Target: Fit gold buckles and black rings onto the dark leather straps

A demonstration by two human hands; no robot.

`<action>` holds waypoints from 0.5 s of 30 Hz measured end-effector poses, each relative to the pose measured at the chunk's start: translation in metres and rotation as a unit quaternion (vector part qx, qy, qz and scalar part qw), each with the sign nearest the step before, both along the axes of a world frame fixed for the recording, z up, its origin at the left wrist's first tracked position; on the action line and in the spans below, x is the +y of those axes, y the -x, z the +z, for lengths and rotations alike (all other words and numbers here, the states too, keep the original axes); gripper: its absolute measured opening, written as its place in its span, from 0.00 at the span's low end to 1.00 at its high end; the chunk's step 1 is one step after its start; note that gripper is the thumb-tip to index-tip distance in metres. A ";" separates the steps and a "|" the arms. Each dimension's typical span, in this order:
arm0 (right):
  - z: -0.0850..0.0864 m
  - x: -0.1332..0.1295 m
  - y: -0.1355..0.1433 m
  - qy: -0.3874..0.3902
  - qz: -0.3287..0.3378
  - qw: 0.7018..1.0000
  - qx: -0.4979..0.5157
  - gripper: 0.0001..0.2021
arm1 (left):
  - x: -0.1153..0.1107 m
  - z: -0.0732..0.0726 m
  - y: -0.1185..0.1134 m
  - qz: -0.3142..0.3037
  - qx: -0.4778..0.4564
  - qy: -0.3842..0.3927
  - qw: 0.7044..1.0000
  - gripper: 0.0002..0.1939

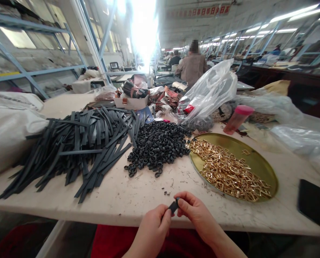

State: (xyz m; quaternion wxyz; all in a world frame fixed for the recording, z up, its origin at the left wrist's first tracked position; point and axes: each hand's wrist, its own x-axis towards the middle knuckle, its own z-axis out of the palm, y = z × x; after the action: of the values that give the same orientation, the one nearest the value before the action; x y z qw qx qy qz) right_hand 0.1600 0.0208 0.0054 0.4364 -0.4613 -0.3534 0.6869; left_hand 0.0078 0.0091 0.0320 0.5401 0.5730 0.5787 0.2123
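Near the table's front edge my left hand (156, 224) pinches a short black strap piece (173, 206). My right hand (193, 211) is closed on the far end of that piece, where a small dark loop shows between the fingertips. Beyond my hands lies a heap of small black loops (160, 145). To its left spreads a pile of long black strips (92, 139). A round golden tray (269, 172) at the right holds many small gold buckles (227, 170).
A pink-capped jar (236, 120) and a clear plastic bag (211, 93) are behind the tray. A black flat object (314, 204) lies at the right edge. White sacking (12, 125) bulges at the left. People sit farther back, one in brown (193, 68).
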 end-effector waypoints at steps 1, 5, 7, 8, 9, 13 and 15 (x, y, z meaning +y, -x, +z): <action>0.001 -0.001 -0.001 -0.006 0.010 1.000 -0.009 0.12 | -0.001 0.002 0.001 -0.007 0.015 -0.006 1.000 0.14; 0.005 -0.002 0.000 -0.004 0.027 0.999 -0.029 0.13 | 0.000 0.007 0.003 -0.061 0.089 -0.051 0.993 0.14; 0.004 -0.003 0.001 -0.008 0.038 0.999 -0.037 0.14 | 0.004 0.008 0.004 -0.096 0.121 -0.074 0.985 0.14; 0.004 -0.003 0.001 -0.011 0.050 0.998 -0.041 0.14 | 0.005 0.008 0.004 -0.109 0.129 -0.076 0.983 0.14; 0.002 -0.003 0.001 -0.013 0.063 0.997 -0.044 0.14 | 0.006 0.007 0.004 -0.121 0.131 -0.072 0.981 0.14; -0.001 0.002 -0.009 -0.017 0.068 0.996 -0.053 0.13 | 0.005 -0.004 0.006 -0.121 0.054 -0.003 0.991 0.12; -0.003 0.005 -0.012 -0.027 0.040 0.997 -0.052 0.13 | 0.003 -0.012 0.008 -0.092 0.000 0.022 0.995 0.17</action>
State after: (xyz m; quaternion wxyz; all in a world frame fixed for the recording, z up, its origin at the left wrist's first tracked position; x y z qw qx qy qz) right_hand 0.1715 0.0255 0.0028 0.4017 -0.4702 -0.4124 0.6690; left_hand 0.0003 0.0125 0.0203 0.5698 0.6119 0.5281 0.1482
